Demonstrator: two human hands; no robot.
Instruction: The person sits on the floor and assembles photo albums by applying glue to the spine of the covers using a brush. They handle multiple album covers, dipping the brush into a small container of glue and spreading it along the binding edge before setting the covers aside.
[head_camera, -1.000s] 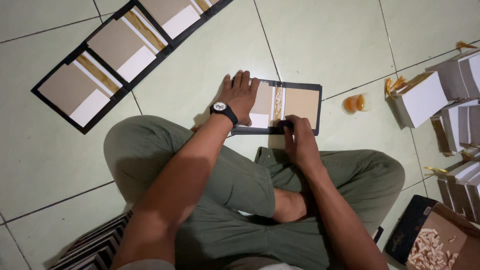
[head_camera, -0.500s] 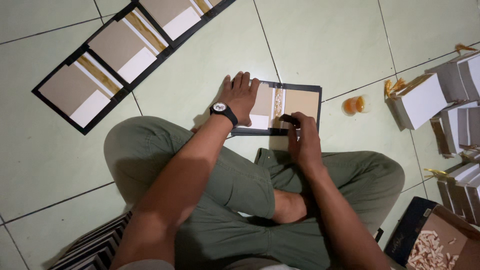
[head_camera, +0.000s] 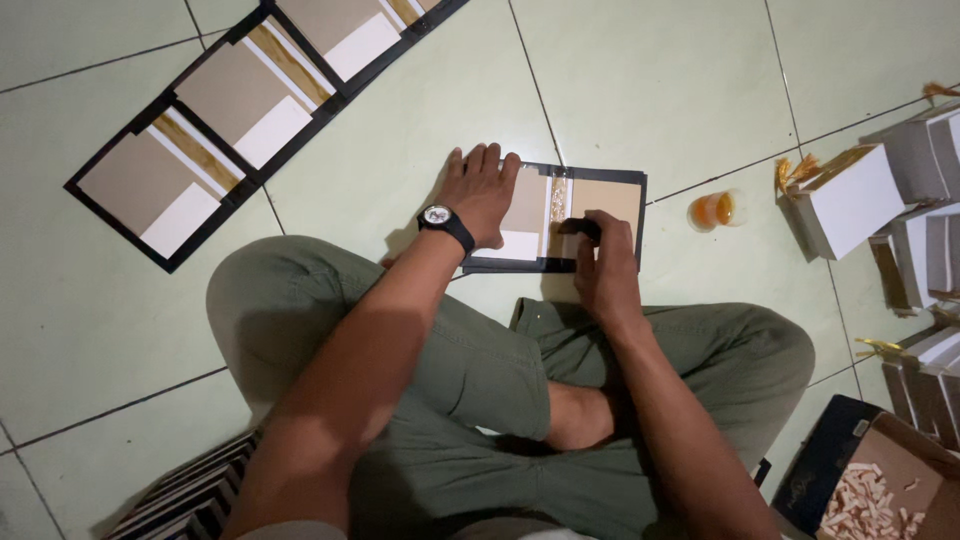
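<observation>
1. L hand (head_camera: 485, 195) lies flat, fingers spread, palm down on the left half of the black-edged card panel (head_camera: 590, 205); it presses, doesn't grasp. Wristwatch (head_camera: 438, 216) on that wrist.
2. R hand (head_camera: 600, 260) is on the panel's lower middle, fingers curled tight over a small dark object (head_camera: 580, 228); can't tell what it is.
3. Panel lies flat on the pale tiled floor (head_camera: 700, 90), just ahead of the crossed legs in green trousers (head_camera: 470, 370). Long axis runs left-right betw. the two hands, tilted slightly. Face shows tan and white rectangles w/ a narrow gold strip (head_camera: 558, 200) down the middle, right by the R fingertips.
4. Far left of L hand, well apart: row of similar panels (head_camera: 250, 110), black border, tan + white blocks, wood-colour strips, laid diagonally.
5. Right of R hand, near: small clear cup (head_camera: 715, 210) of orange stuff.
6. Further right: grey-white boxes (head_camera: 850, 200) w/ gold tassels, stacked along the edge.
7. Below-right of R arm: open brown carton (head_camera: 880, 490) of pale shavings.
8. Lower left, by the L elbow: striped mat (head_camera: 190, 500).
</observation>
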